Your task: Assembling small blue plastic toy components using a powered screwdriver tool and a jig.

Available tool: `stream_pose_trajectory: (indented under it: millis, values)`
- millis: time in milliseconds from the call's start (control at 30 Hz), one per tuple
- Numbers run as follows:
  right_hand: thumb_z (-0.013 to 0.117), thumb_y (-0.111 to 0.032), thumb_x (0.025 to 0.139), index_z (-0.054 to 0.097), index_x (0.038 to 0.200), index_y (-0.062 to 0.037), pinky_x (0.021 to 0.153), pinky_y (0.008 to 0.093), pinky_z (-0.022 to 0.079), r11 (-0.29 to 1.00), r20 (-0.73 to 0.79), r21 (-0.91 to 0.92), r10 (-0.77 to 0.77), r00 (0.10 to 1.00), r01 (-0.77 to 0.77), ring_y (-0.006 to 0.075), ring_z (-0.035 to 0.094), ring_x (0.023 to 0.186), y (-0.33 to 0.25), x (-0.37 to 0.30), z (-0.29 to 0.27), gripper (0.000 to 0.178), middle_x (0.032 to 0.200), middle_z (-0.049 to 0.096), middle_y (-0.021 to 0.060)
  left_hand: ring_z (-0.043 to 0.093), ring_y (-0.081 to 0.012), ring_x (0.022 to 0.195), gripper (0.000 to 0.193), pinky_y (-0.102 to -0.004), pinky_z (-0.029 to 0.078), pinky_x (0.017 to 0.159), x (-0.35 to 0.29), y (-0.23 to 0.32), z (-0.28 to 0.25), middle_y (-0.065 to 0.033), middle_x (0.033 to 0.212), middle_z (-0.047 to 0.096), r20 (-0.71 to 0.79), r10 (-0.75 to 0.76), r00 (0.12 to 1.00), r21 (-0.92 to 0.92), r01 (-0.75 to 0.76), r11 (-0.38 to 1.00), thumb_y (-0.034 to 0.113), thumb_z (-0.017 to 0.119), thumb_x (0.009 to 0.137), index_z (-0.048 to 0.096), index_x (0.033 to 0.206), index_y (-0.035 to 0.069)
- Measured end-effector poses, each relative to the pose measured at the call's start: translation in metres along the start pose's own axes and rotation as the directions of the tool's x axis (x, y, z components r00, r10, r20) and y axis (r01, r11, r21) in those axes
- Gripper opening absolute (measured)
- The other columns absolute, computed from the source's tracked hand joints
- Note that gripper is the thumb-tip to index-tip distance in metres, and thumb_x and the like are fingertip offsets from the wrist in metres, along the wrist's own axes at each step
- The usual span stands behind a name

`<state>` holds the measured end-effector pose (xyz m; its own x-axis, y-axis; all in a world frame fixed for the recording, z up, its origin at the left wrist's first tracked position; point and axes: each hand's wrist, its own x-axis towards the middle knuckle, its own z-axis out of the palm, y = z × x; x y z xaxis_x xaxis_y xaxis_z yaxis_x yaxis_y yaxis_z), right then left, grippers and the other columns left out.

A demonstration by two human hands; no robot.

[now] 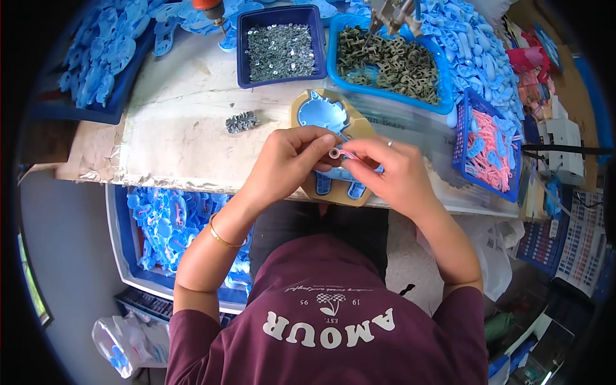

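In front of me over the table edge, my left hand (292, 157) is closed in a pinch at a small round ring with a dark centre (334, 153). My right hand (390, 170) pinches a small pink strip (348, 154) right beside that ring; whether the two are joined is too small to tell. Beneath both hands lies a tan board (299, 106) bearing a blue plastic animal-shaped shell (321, 115). My fingers hide the shell's middle, while its lower parts show below them. A little pile of grey metal pieces (241, 122) sits left of the board.
Beyond the board stand a dark blue tray of small metal parts (241, 61) and a light blue tray of brownish metal clips (333, 54). An orange-handled tool (208, 6) hangs above. At right is a purple basket (461, 138) with pink strips; blue parts (475, 48) heap behind it.
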<state>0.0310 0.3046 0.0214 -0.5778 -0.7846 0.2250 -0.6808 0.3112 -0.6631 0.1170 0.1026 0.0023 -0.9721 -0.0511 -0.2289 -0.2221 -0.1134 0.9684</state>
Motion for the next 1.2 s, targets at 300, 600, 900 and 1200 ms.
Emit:
stream_pose_trajectory:
  millis: [300, 600, 900, 1200]
  values:
    - [0.08, -0.018, 0.082, 0.074, 0.089, -0.0093, 0.062, 0.0357, 0.05, 0.952, -0.046, -0.288, -0.117, 0.992, 0.098, 0.024, 0.066, 0.073, 0.007, 0.003, 0.019, 0.013, 0.08, 0.064, 0.0036, 0.073, -0.016, 0.078, 0.024, -0.0293, 0.056, 0.067, -0.005, 0.003, -0.007, -0.0145, 0.095, 0.076, -0.302, 0.408, 0.862, 0.477, -0.234, 0.847, 0.018, 0.063, 0.102, 0.072, 0.117, 0.002]
    - [0.079, -0.02, 0.08, 0.07, 0.08, -0.0094, 0.076, 0.0403, 0.048, 0.939, 0.039, -0.323, -0.11, 0.993, 0.117, 0.0261, 0.064, 0.079, 0.011, 0.009, 0.034, 0.013, 0.08, 0.061, 0.004, 0.067, -0.0262, 0.076, 0.013, -0.0371, 0.054, 0.068, -0.009, -0.012, -0.014, -0.0096, 0.087, 0.074, -0.15, 0.623, 0.768, 0.745, -0.326, 0.582, 0.009, 0.07, 0.093, 0.074, 0.105, 0.006]
    - [0.073, -0.014, 0.08, 0.069, 0.082, -0.0069, 0.08, 0.0421, 0.049, 0.927, 0.212, -0.28, -0.195, 0.958, 0.251, 0.0287, 0.064, 0.087, 0.024, 0.024, 0.027, 0.009, 0.084, 0.063, 0.0075, 0.068, -0.0292, 0.098, 0.016, -0.0389, 0.056, 0.084, -0.009, -0.024, -0.017, -0.0081, 0.1, 0.073, 0.162, 0.696, 0.7, 0.791, -0.514, 0.332, 0.006, 0.074, 0.086, 0.072, 0.101, 0.003]
    - [0.075, -0.013, 0.079, 0.068, 0.085, -0.0066, 0.08, 0.0415, 0.051, 0.904, 0.238, -0.332, -0.195, 0.952, 0.268, 0.0292, 0.064, 0.09, 0.024, 0.023, 0.025, 0.011, 0.087, 0.063, 0.0072, 0.056, -0.0324, 0.127, 0.029, -0.048, 0.046, 0.107, -0.014, -0.031, -0.017, -0.0076, 0.128, 0.064, 0.381, 0.559, 0.736, 0.817, -0.552, 0.17, 0.019, 0.075, 0.086, 0.071, 0.113, 0.01]
